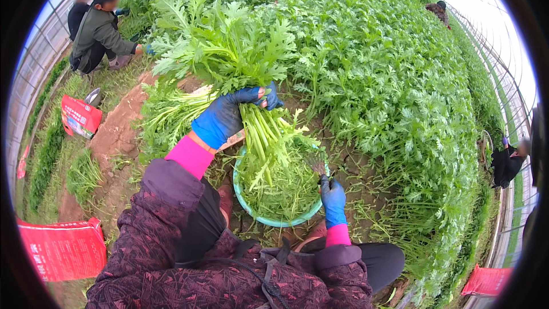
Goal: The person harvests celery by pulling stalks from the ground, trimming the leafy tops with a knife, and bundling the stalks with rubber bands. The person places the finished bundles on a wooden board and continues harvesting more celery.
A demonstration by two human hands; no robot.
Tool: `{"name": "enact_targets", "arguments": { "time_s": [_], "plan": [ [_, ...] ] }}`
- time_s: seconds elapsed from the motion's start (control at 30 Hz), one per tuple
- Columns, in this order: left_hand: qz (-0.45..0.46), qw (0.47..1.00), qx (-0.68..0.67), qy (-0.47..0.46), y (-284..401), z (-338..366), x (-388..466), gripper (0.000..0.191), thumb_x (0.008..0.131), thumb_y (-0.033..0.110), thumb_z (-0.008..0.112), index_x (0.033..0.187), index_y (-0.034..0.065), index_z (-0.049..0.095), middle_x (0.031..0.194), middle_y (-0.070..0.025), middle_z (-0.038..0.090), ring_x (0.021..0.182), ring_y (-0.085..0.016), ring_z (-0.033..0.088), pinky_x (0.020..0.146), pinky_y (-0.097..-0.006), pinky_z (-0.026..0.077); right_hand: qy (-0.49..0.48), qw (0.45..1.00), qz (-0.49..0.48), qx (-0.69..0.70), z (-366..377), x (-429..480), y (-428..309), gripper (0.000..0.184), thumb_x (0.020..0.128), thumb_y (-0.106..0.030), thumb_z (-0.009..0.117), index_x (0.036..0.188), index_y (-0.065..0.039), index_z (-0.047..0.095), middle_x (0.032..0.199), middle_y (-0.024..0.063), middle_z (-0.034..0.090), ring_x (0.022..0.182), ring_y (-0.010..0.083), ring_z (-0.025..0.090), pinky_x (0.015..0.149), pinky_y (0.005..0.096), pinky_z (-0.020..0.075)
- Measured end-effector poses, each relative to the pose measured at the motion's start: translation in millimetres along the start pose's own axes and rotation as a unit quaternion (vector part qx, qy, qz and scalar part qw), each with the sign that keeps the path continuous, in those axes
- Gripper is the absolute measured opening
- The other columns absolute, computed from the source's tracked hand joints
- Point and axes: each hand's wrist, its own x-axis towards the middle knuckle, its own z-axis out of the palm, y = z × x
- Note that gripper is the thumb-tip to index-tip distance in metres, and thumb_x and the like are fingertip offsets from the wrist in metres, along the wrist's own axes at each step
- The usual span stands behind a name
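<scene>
My left hand (227,113), in a blue glove with the tips worn through, is closed around the stems of a bunch of leafy greens (231,47). Its leaves fan out above the fist and its pale stem ends hang below, over a green plastic basin (281,223). Loose leaves and trimmings (287,193) fill the basin. At the basin's right rim my right hand (333,199), also blue-gloved, grips a small wire-tined hand rake (316,162) whose tines reach over the trimmings. More cut greens (171,116) lie beyond my left wrist.
Dense standing greens (377,86) grow ahead and to the right. A co-worker (101,34) squats at the upper left; other people are farther off. Red printed bags (64,249) lie on the left, one beside a metal bowl (93,97). A small heap of greens (82,176) lies on the soil.
</scene>
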Motion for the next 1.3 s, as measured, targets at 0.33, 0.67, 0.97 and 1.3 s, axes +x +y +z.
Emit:
{"name": "enact_targets", "arguments": {
  "time_s": [0.33, 0.67, 0.97, 1.3],
  "plan": [
    [-0.037, 0.998, 0.038, 0.034, -13.2, 0.3, -10.4, 0.05, 0.084, 0.029, 0.07, 0.121, -0.0001, 0.055, 0.116, -0.0103, 0.061, 0.118, -0.022, 0.053, 0.104, -0.0372, 0.041, -0.246, 0.839, -0.064, 0.481, -86.2, -23.1, -92.1, 0.035, 0.098, -0.036, 0.054, 0.086, -0.004, 0.063, 0.062, -0.0025, 0.054, 0.05, 0.0056, 0.046, 0.046, 0.0221, 0.0353],
    [-0.002, 0.999, 0.041, 0.023, 4.1, -6.9, -5.4, 0.054, 0.084, 0.041, 0.067, 0.116, -0.0006, 0.056, 0.105, -0.0103, 0.062, 0.116, -0.027, 0.053, 0.101, -0.0407, 0.043, -0.077, 0.993, -0.065, -0.062, 7.3, -7.4, 22.7, 0.043, 0.092, -0.044, 0.058, 0.079, -0.004, 0.067, 0.069, 0.0146, 0.066, 0.058, 0.0309, 0.063, 0.053, 0.0436, 0.0456],
    [-0.062, 0.995, 0.054, 0.048, -24.8, -14.9, 8.8, 0.058, 0.085, 0.032, 0.068, 0.13, -0.0005, 0.05, 0.119, -0.0141, 0.061, 0.119, -0.026, 0.054, 0.106, -0.0377, 0.039, -0.206, 0.823, -0.066, 0.525, -64.6, -9.0, -83.3, 0.035, 0.097, -0.034, 0.058, 0.083, -0.004, 0.066, 0.058, -0.0038, 0.053, 0.049, 0.0036, 0.044, 0.045, 0.02, 0.035],
    [-0.06, 0.986, -0.008, 0.157, -12.9, -7.8, 14.2, 0.042, 0.091, 0.036, 0.063, 0.112, -0.0002, 0.061, 0.112, -0.0132, 0.064, 0.116, -0.025, 0.057, 0.102, -0.04, 0.044, -0.062, 0.996, 0.058, 0.032, -1.3, 7.7, 2.3, 0.054, 0.09, -0.054, 0.056, 0.079, -0.003, 0.068, 0.072, 0.0207, 0.065, 0.072, 0.0393, 0.064, 0.067, 0.0478, 0.0489]
  ]
}}
